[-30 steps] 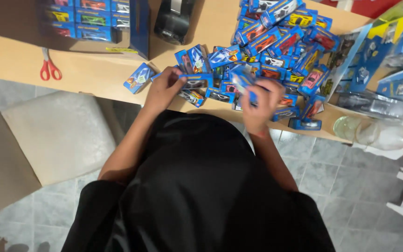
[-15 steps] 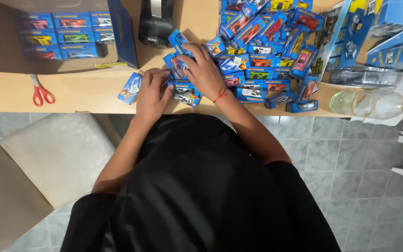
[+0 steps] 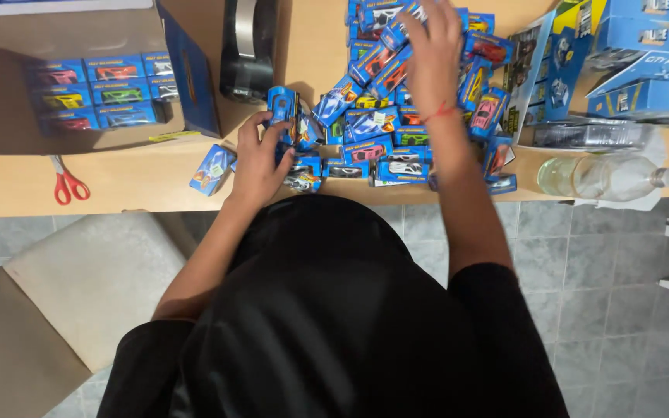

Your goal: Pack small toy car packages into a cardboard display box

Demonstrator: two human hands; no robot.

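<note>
Left hand [image 3: 255, 159] pinches a small toy car box [image 3: 282, 108], light, stiff card; hold by sides. Right hand [image 3: 430, 46] spread over the box pile [image 3: 396, 116], grip unclear.

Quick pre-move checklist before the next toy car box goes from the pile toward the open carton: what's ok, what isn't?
1. Left hand grips a small blue toy car box by its sides: ok.
2. Right hand rests on the pile of boxes; whether it has closed on one: cannot tell.
3. Open carton has bare floor beside its stacked boxes: ok.
4. One loose box lies near the table edge: not ok.
5. Red-handled scissors lie apart from both hands: ok.
6. Tape dispenser stands between carton and pile: not ok.
</note>
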